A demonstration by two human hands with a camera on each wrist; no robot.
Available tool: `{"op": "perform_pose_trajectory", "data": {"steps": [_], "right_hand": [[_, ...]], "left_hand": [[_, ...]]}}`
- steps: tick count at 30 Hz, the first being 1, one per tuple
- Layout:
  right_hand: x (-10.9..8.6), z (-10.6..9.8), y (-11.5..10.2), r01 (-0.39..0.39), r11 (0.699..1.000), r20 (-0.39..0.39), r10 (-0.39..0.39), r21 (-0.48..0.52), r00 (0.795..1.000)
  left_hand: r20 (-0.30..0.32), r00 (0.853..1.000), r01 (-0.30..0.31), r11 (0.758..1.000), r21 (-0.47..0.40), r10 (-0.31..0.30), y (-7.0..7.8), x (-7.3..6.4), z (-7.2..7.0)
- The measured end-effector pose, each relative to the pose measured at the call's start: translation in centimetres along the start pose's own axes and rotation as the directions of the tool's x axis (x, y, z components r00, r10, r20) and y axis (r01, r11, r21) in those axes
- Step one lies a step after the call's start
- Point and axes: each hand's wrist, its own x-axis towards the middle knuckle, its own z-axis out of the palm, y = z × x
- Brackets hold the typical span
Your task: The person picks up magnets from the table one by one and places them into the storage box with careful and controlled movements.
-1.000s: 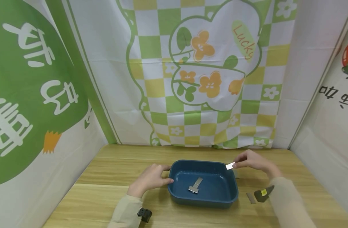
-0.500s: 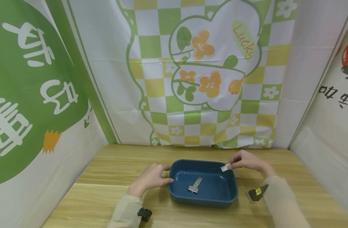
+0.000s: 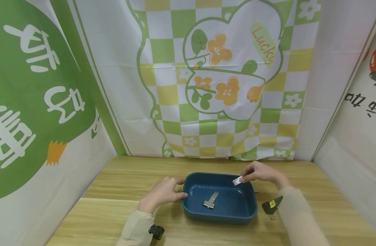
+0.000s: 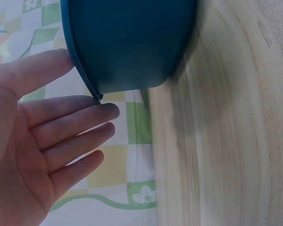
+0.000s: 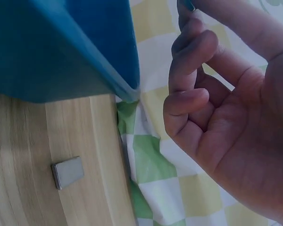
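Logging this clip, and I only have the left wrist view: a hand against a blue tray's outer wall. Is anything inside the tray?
Observer: Yes. In the head view, grey metal pieces lie on the floor of the blue tray.
Operator: Where is the other hand?
Observer: The right hand is above the tray's far right corner, pinching a small pale flat piece in its grip.
Operator: Anything outside the tray?
Observer: The right wrist view shows one small grey plate lying on the wooden table beside the tray.
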Motion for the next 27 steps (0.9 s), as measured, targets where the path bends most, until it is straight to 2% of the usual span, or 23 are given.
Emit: {"op": "perform_pose_trajectory", "data": {"steps": [22, 27], "right_hand": [[1.7, 1.1, -0.8, -0.014, 1.0, 0.039, 0.014, 0.0, 0.999], [2.0, 1.3, -1.0, 0.011, 1.0, 0.071, -0.012, 0.01, 0.997]], "left_hand": [[-0.007, 1.0, 0.001, 1.0, 0.001, -0.001, 0.4, -0.2, -0.2], [-0.007, 1.0, -0.003, 1.0, 0.002, 0.003, 0.3, -0.1, -0.2]]}}
